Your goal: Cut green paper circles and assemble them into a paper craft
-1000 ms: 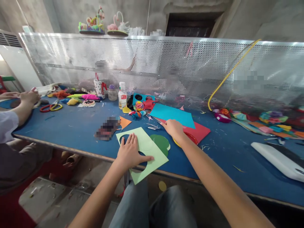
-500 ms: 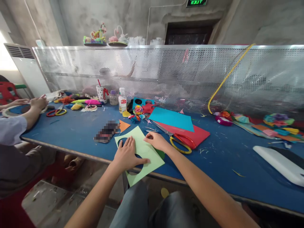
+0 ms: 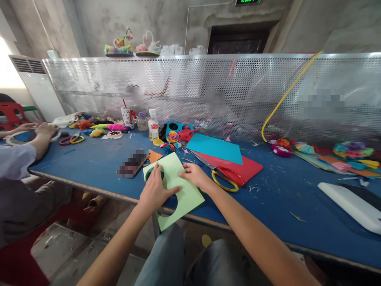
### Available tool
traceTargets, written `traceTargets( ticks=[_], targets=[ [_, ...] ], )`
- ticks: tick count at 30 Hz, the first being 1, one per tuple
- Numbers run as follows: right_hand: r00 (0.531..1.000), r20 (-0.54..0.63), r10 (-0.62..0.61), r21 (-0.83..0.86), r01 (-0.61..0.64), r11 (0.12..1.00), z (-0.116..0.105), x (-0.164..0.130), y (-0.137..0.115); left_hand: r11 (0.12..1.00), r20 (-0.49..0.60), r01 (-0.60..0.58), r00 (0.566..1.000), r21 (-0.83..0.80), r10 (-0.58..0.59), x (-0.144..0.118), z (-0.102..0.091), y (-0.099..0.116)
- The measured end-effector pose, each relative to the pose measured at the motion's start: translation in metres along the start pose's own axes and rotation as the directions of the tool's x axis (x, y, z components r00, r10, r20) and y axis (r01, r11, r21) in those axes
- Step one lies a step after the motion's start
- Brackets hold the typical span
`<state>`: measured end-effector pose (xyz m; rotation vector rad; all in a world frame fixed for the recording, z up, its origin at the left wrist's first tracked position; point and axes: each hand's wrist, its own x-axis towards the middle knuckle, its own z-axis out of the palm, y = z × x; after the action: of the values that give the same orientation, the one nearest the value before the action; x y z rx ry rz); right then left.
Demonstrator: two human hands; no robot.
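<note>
Open blue tabletop (image 3: 89, 163) left of the light green sheet (image 3: 178, 186), up to the phone (image 3: 132, 163) just beside it. Right side crowded: scissors (image 3: 222, 176) on red paper (image 3: 247, 169), teal sheet (image 3: 217, 149) behind. Bottles (image 3: 153, 125) and scraps block the far edge.

Head view. Both forearms bare, extending fwd from lower frame edge and converging toward centre. Left hand (image 3: 154, 190): palm down, fingers extended and slightly spread, thumb abducted to the right, wrist roughly straight; lies flat, nothing gripped. Right hand (image 3: 196, 174): palm down, fingers lightly curled w/ tips pointing left toward the left hand, wrist bent slightly inward; also no closed grasp. Hands near each other, not touching, right one farther fwd. Right forearm runs diagonally from lower right; left forearm rises from lower left.
</note>
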<state>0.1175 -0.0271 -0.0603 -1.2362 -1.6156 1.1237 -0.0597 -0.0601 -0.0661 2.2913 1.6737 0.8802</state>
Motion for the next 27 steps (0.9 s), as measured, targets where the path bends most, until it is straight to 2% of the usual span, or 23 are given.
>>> traceTargets(
  ticks=[2,3,6,8,12,19,23,27],
  targets=[
    [1.000,-0.018,-0.006,0.045,0.007,0.999,-0.003,-0.001,-0.003,0.981,-0.116,0.060,0.990,-0.183,-0.082,0.002,-0.002,-0.002],
    [0.999,-0.032,-0.009,0.063,0.011,0.998,-0.005,-0.002,-0.004,0.958,-0.121,0.087,0.985,-0.272,-0.123,0.004,-0.003,-0.004],
    [0.998,-0.068,-0.012,0.098,0.018,0.995,-0.010,-0.002,-0.008,0.891,0.015,0.144,0.988,-0.431,-0.152,0.011,-0.007,-0.009],
    [0.997,-0.078,-0.011,0.114,0.020,0.993,-0.013,-0.002,-0.009,0.884,0.099,0.140,0.989,-0.446,-0.107,0.018,-0.011,-0.010],
    [0.998,-0.062,-0.005,0.155,0.014,0.988,-0.018,-0.002,-0.010,0.900,0.175,0.115,0.984,-0.421,-0.044,0.030,-0.020,-0.008],
    [0.999,-0.011,0.033,0.226,-0.029,0.974,-0.019,-0.004,-0.009,0.935,0.193,0.037,0.981,-0.354,0.034,0.034,-0.028,-0.003],
    [0.996,-0.061,0.066,0.262,-0.047,0.964,-0.024,-0.004,-0.011,0.949,0.120,0.010,0.992,-0.314,0.029,0.028,-0.036,0.001],
    [0.986,-0.122,0.110,0.334,-0.063,0.940,-0.042,-0.003,-0.010,0.968,-0.112,-0.046,0.994,-0.247,0.019,0.016,-0.047,0.000]
  ],
)
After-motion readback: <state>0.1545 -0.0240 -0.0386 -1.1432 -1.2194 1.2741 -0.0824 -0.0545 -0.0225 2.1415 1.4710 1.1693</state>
